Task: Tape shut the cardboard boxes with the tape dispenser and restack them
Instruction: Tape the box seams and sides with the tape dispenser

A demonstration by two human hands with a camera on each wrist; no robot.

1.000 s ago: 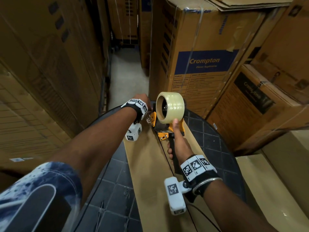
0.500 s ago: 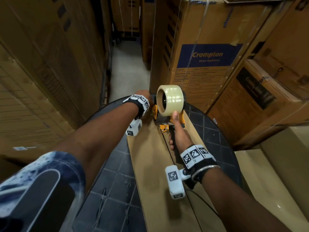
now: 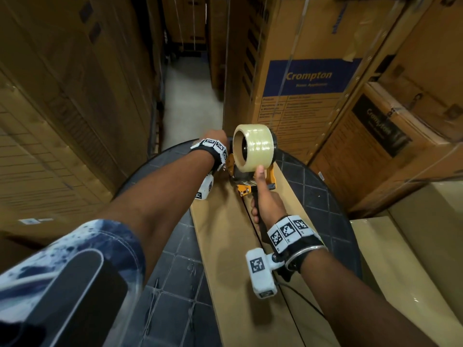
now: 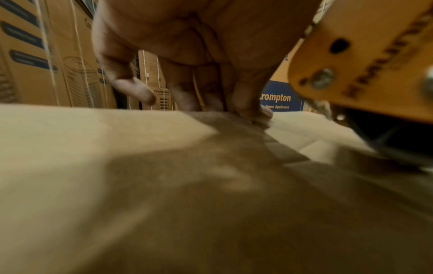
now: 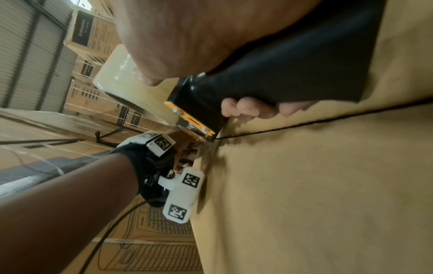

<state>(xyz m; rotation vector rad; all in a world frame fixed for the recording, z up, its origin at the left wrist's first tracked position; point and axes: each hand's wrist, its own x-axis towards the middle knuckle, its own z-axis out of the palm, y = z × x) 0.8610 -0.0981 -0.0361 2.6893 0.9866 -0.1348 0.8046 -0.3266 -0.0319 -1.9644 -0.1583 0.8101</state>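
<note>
A long, narrow cardboard box (image 3: 225, 246) lies across a round dark table (image 3: 175, 271), its centre seam running away from me. My right hand (image 3: 266, 206) grips the black handle of the orange tape dispenser (image 3: 253, 146), thumb up against the clear tape roll. The dispenser sits on the seam near the box's far end. In the right wrist view the fingers (image 5: 246, 107) wrap the handle (image 5: 293, 70). My left hand (image 3: 215, 136) reaches over the far end, just left of the dispenser. Its fingertips (image 4: 253, 111) press down on the cardboard (image 4: 117, 166).
Tall Crompton cartons (image 3: 308, 78) stand close behind and to the right, and stacked cartons (image 3: 62, 121) wall the left side. A narrow floor aisle (image 3: 190, 101) runs away between them. Another pale box (image 3: 413, 259) lies at my right. A cable (image 3: 300, 299) trails from the right wrist.
The head view has tipped down slightly, so everything sits higher in frame. Both hands and the dispenser keep their places on the box.
</note>
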